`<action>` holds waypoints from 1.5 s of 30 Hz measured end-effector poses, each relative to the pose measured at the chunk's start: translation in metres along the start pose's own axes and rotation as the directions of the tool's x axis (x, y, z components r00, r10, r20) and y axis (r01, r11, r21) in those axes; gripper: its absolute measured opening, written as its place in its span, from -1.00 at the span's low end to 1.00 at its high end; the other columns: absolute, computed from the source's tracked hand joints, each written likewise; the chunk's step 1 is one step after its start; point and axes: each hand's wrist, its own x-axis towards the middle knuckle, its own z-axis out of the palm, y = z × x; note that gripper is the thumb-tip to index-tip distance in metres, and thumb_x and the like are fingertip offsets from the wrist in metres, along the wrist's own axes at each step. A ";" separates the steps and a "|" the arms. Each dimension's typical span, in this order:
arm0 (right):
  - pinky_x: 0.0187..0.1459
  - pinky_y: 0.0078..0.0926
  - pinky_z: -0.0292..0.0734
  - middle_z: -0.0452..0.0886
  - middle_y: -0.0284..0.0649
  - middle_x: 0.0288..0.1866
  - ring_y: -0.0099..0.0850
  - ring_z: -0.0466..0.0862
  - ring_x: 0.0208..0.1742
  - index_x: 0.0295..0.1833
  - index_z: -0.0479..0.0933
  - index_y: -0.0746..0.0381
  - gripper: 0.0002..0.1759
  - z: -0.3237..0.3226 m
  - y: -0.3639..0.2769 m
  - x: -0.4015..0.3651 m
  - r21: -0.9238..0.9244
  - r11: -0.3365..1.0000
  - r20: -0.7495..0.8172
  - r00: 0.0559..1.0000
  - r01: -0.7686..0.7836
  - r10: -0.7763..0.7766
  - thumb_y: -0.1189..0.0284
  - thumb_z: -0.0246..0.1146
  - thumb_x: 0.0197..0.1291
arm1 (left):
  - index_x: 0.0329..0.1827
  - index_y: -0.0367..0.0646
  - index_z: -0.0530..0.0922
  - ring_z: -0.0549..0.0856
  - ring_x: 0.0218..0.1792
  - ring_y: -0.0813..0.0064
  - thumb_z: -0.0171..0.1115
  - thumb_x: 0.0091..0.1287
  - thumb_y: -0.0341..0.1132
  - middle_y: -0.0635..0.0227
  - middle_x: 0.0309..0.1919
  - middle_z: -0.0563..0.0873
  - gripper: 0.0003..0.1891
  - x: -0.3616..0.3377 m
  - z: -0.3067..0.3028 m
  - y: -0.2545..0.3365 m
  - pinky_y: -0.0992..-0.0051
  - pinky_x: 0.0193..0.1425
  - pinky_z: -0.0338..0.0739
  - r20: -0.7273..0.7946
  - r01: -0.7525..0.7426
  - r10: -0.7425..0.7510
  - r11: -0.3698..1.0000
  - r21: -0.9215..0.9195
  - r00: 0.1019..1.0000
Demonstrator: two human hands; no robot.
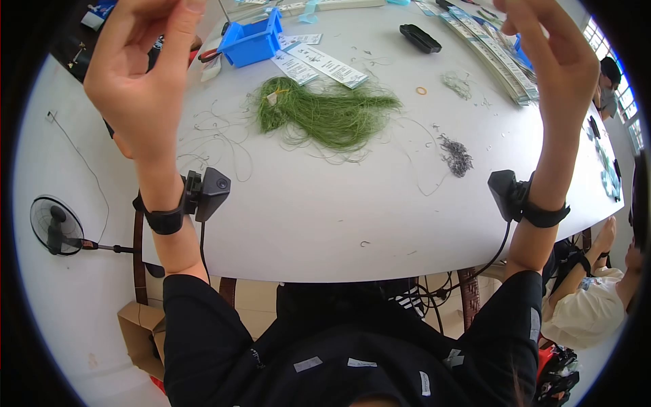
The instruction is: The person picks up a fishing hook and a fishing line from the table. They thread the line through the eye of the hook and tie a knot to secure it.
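My left hand (146, 71) is raised at the upper left, fingers curled and thumb drawn in toward them near the frame's top edge. Opposite it, my right hand (559, 54) is lifted at the upper right in a similar pinch. The fingertips are partly cut off, so anything thin between them cannot be made out. Between and below the hands, a bundle of green line (332, 119) with a small pale tag lies on the white table (312, 210). To its right sits a heap of small dark fish hooks (456, 156). A single hook (365, 243) lies nearer me.
Behind the bundle are a blue bin (249, 44), printed cards (329, 64) and a black tray (420, 39). Long printed strips (491, 57) are stacked at right, near a pale tangle (456, 85). A fan (57, 224) stands left; another person (590, 305) sits right.
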 end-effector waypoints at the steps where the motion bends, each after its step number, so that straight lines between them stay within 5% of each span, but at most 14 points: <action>1: -0.63 -0.81 0.31 0.54 -0.29 -0.57 -0.69 0.45 -0.61 -0.42 0.54 0.33 -0.87 -0.003 0.002 0.002 -0.028 0.999 -0.015 1.000 0.021 -0.021 0.52 0.17 0.16 | -0.22 -0.40 0.55 0.65 -0.29 0.56 0.18 0.21 -0.58 0.17 -0.28 0.68 -0.90 0.001 -0.005 -0.002 0.64 -0.12 0.55 0.000 0.021 -0.021 0.999 0.028 1.000; 6: -0.72 -0.85 0.06 0.49 -0.37 -0.63 -0.78 0.26 -0.74 -0.40 0.53 0.28 -0.82 -0.013 -0.006 0.005 -0.156 0.987 -0.078 0.997 -0.029 0.017 0.44 0.14 0.21 | -0.24 -0.41 0.56 0.66 -0.28 0.55 0.18 0.21 -0.57 0.15 -0.28 0.69 -0.90 0.007 -0.018 -0.003 0.62 -0.11 0.56 -0.047 0.022 -0.017 0.994 0.108 0.999; 8: -0.73 -0.85 0.02 0.47 -0.38 -0.65 -0.79 0.22 -0.76 -0.40 0.53 0.27 -0.83 -0.020 -0.002 0.006 -0.036 0.990 -0.072 0.989 -0.133 0.130 0.44 0.14 0.21 | -0.25 -0.42 0.56 0.66 -0.29 0.54 0.18 0.21 -0.57 0.15 -0.29 0.69 -0.91 0.009 -0.025 -0.005 0.61 -0.11 0.57 -0.049 -0.011 0.018 0.989 0.149 0.999; 13: -0.76 -0.84 -0.02 0.44 -0.40 -0.67 -0.78 0.19 -0.78 -0.39 0.53 0.25 -0.84 -0.025 0.006 0.006 -0.154 0.987 -0.085 0.996 -0.037 0.025 0.44 0.13 0.21 | -0.27 -0.44 0.57 0.67 -0.31 0.52 0.19 0.20 -0.58 0.14 -0.30 0.69 -0.91 0.013 -0.035 -0.008 0.60 -0.12 0.59 -0.107 0.023 -0.004 0.984 0.176 0.994; 19: -0.76 -0.84 -0.04 0.43 -0.42 -0.67 -0.80 0.17 -0.78 -0.38 0.53 0.23 -0.84 -0.029 0.007 0.008 -0.086 0.991 -0.133 0.987 -0.100 0.088 0.44 0.13 0.22 | -0.27 -0.45 0.57 0.68 -0.31 0.50 0.20 0.19 -0.57 0.12 -0.30 0.69 -0.90 0.012 -0.032 -0.004 0.60 -0.12 0.59 -0.161 0.039 -0.008 0.980 0.193 0.987; 26: -0.82 -0.78 0.18 0.53 -0.18 -0.65 -0.62 0.39 -0.78 -0.47 0.42 0.42 -0.80 -0.047 0.016 0.018 0.018 0.964 -0.230 0.937 -0.266 0.263 0.49 0.16 0.10 | -0.27 -0.45 0.56 0.68 -0.30 0.46 0.21 0.20 -0.54 0.10 -0.30 0.69 -0.89 0.014 -0.049 -0.016 0.59 -0.13 0.58 -0.193 0.068 -0.025 0.974 0.216 0.981; 29: -0.86 -0.83 0.24 0.57 -0.18 -0.58 -0.68 0.40 -0.78 -0.36 0.49 0.43 -0.78 -0.053 0.028 0.017 -0.026 0.928 -0.222 0.908 -0.371 0.356 0.43 0.18 0.10 | -0.26 -0.45 0.55 0.68 -0.31 0.46 0.20 0.20 -0.54 0.09 -0.30 0.69 -0.89 0.014 -0.044 -0.011 0.59 -0.12 0.58 -0.196 0.087 -0.044 0.972 0.217 0.980; 32: -0.43 -0.87 0.30 0.57 -0.40 -0.38 -0.72 0.39 -0.52 -0.17 0.62 0.23 -0.79 -0.058 0.036 0.004 -0.110 0.897 -0.130 0.901 -0.429 0.415 0.36 0.16 0.22 | -0.26 -0.44 0.55 0.68 -0.30 0.47 0.20 0.20 -0.55 0.10 -0.29 0.68 -0.89 0.013 -0.042 -0.013 0.59 -0.11 0.57 -0.192 0.076 -0.042 0.982 0.175 0.981; 35: -0.44 -0.84 0.24 0.56 -0.41 -0.34 -0.74 0.30 -0.54 -0.08 0.61 0.20 -0.72 -0.077 0.079 -0.002 -0.148 0.866 0.097 0.865 -0.477 0.492 0.28 0.11 0.26 | -0.26 -0.44 0.54 0.67 -0.30 0.49 0.19 0.21 -0.55 0.13 -0.29 0.68 -0.90 0.012 -0.036 -0.015 0.58 -0.11 0.57 -0.201 0.078 -0.064 0.995 0.064 0.977; 38: -0.48 -0.78 0.18 0.59 -0.39 -0.28 -0.73 0.21 -0.56 -0.04 0.59 0.21 -0.72 -0.068 0.081 -0.001 -0.144 0.851 0.135 0.842 -0.505 0.523 0.31 0.13 0.24 | -0.25 -0.37 0.53 0.65 -0.30 0.54 0.19 0.23 -0.52 0.18 -0.27 0.67 -0.90 0.004 -0.019 -0.018 0.62 -0.21 0.56 -0.158 0.178 -0.181 0.983 -0.034 0.971; 40: -0.34 -0.78 0.33 0.64 -0.35 -0.21 -0.70 0.45 -0.41 -0.07 0.61 0.17 -0.74 -0.075 0.100 -0.007 -0.280 0.844 0.019 0.877 -0.457 0.481 0.30 0.17 0.21 | -0.24 -0.34 0.53 0.64 -0.29 0.58 0.19 0.23 -0.51 0.21 -0.27 0.66 -0.90 -0.001 -0.005 -0.015 0.65 -0.26 0.55 -0.101 0.355 -0.374 0.920 -0.166 0.922; 41: -0.30 -0.77 0.37 0.65 -0.34 -0.24 -0.67 0.51 -0.35 -0.10 0.63 0.14 -0.76 -0.076 0.101 -0.007 -0.300 0.858 -0.031 0.903 -0.417 0.428 0.29 0.21 0.18 | -0.24 -0.35 0.52 0.62 -0.31 0.62 0.19 0.24 -0.51 0.25 -0.28 0.66 -0.91 0.000 -0.004 -0.025 0.67 -0.28 0.55 -0.018 0.210 -0.218 0.958 -0.194 0.976; 45: -0.14 -0.72 0.45 0.67 -0.35 -0.20 -0.61 0.60 -0.15 -0.13 0.65 0.12 -0.79 -0.080 0.091 -0.003 -0.285 0.884 -0.043 0.927 -0.369 0.373 0.32 0.21 0.18 | -0.32 -0.30 0.55 0.63 -0.39 0.66 0.21 0.21 -0.49 0.36 -0.40 0.67 -0.94 -0.009 0.016 -0.027 0.70 -0.26 0.54 0.112 0.281 -0.261 0.928 -0.246 0.959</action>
